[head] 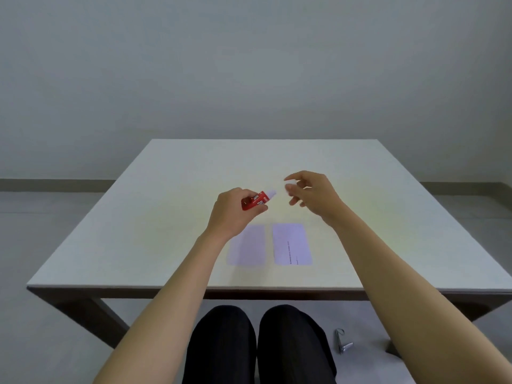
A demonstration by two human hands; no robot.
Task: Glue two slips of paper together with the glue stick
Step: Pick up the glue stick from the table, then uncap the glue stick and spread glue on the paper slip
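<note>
— What are the fingers doing?

— The left hand has its fingers wrapped tight round the red glue stick, held above the table, its pale tip pointing toward two o'clock. The right hand hangs just beside that tip, fingers loosely apart; something small and whitish sits at its fingertips, too blurred to say whether it is a cap.

— And the paper?

— Two slips lie flat on the white table, at six o'clock from the hands. The left slip is partly under the left wrist; the right slip, near it but not touching, carries a line of small print.
</note>
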